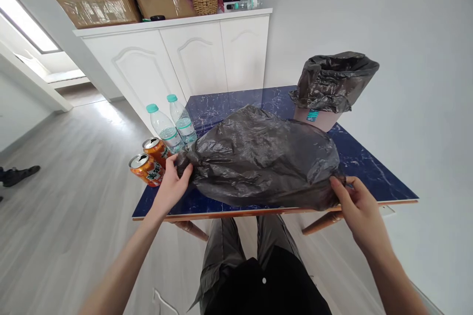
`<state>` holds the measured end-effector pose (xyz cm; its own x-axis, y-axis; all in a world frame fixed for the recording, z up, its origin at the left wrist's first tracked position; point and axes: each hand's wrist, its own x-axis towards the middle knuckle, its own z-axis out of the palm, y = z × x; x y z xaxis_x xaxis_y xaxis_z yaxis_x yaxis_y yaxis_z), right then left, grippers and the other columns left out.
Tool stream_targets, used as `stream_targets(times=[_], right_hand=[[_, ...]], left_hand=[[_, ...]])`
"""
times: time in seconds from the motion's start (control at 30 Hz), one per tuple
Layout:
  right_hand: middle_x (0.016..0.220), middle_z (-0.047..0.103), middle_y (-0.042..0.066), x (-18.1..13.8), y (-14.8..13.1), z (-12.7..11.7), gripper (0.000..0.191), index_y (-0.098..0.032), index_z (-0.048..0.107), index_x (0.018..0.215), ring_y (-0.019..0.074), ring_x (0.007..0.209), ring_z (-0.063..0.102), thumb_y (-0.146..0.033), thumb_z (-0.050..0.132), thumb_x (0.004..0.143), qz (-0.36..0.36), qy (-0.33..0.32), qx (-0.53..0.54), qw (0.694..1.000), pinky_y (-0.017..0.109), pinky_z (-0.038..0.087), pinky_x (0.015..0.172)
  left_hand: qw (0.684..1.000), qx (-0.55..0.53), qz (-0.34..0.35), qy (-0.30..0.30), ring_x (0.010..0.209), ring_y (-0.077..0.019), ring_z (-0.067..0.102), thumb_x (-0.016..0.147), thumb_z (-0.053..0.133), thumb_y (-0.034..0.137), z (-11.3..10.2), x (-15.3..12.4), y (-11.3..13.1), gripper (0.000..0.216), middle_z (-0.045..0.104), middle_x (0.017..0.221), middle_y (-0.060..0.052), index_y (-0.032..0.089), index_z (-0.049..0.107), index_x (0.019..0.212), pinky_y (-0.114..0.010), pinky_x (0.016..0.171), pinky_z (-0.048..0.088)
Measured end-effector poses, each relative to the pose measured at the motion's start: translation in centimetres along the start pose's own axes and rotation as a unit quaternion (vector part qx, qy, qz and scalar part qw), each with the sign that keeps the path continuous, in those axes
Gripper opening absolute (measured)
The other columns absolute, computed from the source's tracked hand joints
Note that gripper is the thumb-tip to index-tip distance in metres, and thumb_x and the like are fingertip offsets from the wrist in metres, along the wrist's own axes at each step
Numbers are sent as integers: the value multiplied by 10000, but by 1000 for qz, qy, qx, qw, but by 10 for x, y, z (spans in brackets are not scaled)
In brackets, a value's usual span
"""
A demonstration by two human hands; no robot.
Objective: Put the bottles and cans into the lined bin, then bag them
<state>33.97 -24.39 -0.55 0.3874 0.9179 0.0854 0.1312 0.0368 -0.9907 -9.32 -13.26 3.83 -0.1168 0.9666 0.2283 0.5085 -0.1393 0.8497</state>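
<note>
A black plastic garbage bag (258, 157) stretches sideways over the front of the blue table, partly puffed up. My left hand (173, 182) pinches its gathered left end, close to the orange drink cans. At the opposite end, my right hand (356, 202) grips the bag's lower right corner between thumb and fingers. Behind the bag on the right stands a pinkish trash bin (321, 119), its top lined with another black bag (332, 83) folded over the rim.
Two orange cans (148, 170) and two clear bottles with teal caps (164, 128) stand at the table's left edge. The blue marbled table (377, 177) meets a white cabinet (199, 54) holding cardboard boxes (99, 9) and a flower basket (205, 0). A person's shoe (22, 174) shows far left.
</note>
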Motion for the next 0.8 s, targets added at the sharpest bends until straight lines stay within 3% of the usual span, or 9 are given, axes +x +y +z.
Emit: stream_targets(times=[0.1, 0.2, 0.27, 0.33, 0.4, 0.57, 0.7, 0.8], right_hand=[[913, 786, 53, 10, 7, -3, 330, -269, 623, 1110, 276, 836, 774, -563, 706, 984, -15, 44, -25, 999, 434, 656, 767], [1299, 742, 132, 6, -9, 4, 498, -252, 581, 1402, 336, 1192, 730, -515, 694, 995, -105, 114, -116, 981, 550, 611, 1020], [1504, 625, 165, -3, -27, 16, 572, -250, 522, 1536, 373, 1375, 625, -464, 655, 1023, -184, 141, -204, 951, 626, 525, 1143], [1595, 552, 162, -12, -45, 32, 529, -247, 525, 1561, 379, 1494, 523, -389, 605, 1058, -268, 129, -267, 917, 652, 435, 1235], [1612, 550, 129, -19, -57, 50, 476, -262, 547, 1547, 358, 1548, 472, -322, 572, 1076, -335, 75, -277, 898, 629, 412, 1271], [1692, 484, 82, -6, -60, 98, 502, -282, 460, 1629, 300, 1644, 322, -335, 472, 1130, -389, -143, -295, 861, 594, 361, 1323], [1773, 337, 106, 33, -46, 138, 578, -207, 459, 1656, 308, 1677, 220, -475, 334, 1159, -378, -253, -365, 813, 582, 256, 1359], [1795, 257, 144, 66, -26, 159, 701, -181, 419, 1686, 366, 1675, 201, -600, 289, 1139, -332, -307, -425, 784, 619, 230, 1346]], left_hand=[[999, 18, 12, -43, 1173, -316, 711, 927, 665, 491, 2, -11, -7, 629, 698, 1256, -150, 212, 366, 1405, -493, 1023, 567], [991, 83, 104, 21, 1317, -350, 638, 926, 696, 457, 3, -24, 2, 701, 597, 1430, -216, 192, 363, 1484, -531, 1076, 549], [971, 148, 181, 54, 1441, -363, 542, 957, 691, 419, 2, -30, 13, 604, 531, 1536, -207, 211, 456, 1473, -566, 1181, 475], [951, 195, 237, 26, 1521, -348, 466, 1027, 625, 382, 2, -34, 25, 410, 551, 1564, -151, 246, 562, 1408, -587, 1265, 386], [936, 225, 269, -31, 1583, -329, 395, 1084, 548, 361, 6, -36, 31, 314, 581, 1574, -108, 261, 610, 1376, -593, 1301, 341], [906, 279, 287, -136, 1685, -316, 193, 1144, 418, 401, 27, -29, 24, 456, 468, 1708, -81, 253, 522, 1562, -601, 1339, 274], [887, 328, 284, -160, 1698, -327, 127, 1157, 346, 458, 46, -17, 10, 555, 373, 1765, -64, 263, 423, 1671, -617, 1365, 166], [879, 354, 272, -169, 1695, -359, 114, 1145, 355, 522, 53, -8, -7, 622, 324, 1784, -79, 262, 360, 1709, -644, 1359, 136]])
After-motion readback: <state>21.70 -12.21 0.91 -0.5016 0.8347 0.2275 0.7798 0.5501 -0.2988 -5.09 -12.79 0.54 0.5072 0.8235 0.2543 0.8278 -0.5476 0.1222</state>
